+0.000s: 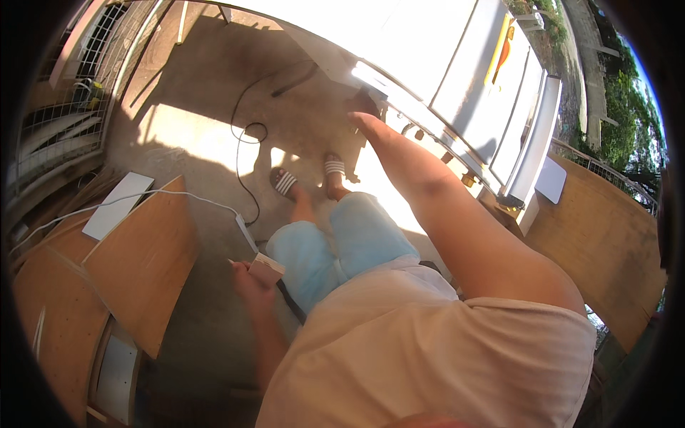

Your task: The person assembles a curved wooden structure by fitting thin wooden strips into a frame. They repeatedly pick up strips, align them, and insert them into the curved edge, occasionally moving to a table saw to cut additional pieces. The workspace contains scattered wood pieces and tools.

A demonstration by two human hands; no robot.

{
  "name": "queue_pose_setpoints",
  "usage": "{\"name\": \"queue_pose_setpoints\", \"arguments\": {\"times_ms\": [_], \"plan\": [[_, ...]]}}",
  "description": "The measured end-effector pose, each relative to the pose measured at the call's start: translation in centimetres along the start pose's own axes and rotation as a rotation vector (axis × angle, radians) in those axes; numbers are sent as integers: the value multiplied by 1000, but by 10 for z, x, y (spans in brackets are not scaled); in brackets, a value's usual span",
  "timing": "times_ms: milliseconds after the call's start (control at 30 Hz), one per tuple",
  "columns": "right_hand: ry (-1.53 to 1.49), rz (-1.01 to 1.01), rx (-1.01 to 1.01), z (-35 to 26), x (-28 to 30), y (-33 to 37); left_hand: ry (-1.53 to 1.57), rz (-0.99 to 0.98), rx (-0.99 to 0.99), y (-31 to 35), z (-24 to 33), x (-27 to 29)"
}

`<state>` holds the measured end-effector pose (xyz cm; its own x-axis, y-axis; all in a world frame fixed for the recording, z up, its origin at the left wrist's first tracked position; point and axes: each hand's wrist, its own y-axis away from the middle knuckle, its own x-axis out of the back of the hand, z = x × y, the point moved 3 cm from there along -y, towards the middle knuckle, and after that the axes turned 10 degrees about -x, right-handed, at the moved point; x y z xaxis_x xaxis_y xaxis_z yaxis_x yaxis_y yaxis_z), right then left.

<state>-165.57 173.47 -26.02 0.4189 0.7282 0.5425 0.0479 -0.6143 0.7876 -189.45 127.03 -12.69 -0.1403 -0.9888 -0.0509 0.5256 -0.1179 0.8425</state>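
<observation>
My left hand [251,284] is down at my left side, closed around a small, flat, pale pinkish-brown rectangular piece [267,269]. Its exact kind is not clear. Ahead of me my right arm reaches out to the front edge of a large white machine table [399,43]. My right hand [362,120] is there beside a dark reddish part, in shadow, with its fingers hidden. A metal rail with small knobs [467,178] runs along the table's near edge. Farther up on the white surface lies a long yellow and orange piece [501,51].
Wooden panels [143,264] and a white board [118,205] lean at the left. A white cable [171,191] crosses them, while a black cord [239,143] loops over the concrete floor. Another wooden sheet [599,235] stands at the right. Wire mesh [78,93] is at the far left.
</observation>
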Motion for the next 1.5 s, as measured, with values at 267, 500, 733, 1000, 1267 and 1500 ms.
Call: {"name": "queue_pose_setpoints", "arguments": {"times_ms": [267,500,733,1000,1267,1500], "plan": [[-99,28,498,-11,46,285,-553,-248,-363,51,32,-176],[107,518,760,26,127,339,-714,-921,-532,147,-30,-363],[61,728,676,109,232,303,-764,-957,-284,204,-121,-474],[222,634,684,207,350,193,-1182,-885,-1079,194,-118,-589],[307,635,690,212,376,151,-1576,-340,-1757,110,-69,-572],[127,826,461,221,351,172,-1533,-301,-1774,109,-74,-569]]}}
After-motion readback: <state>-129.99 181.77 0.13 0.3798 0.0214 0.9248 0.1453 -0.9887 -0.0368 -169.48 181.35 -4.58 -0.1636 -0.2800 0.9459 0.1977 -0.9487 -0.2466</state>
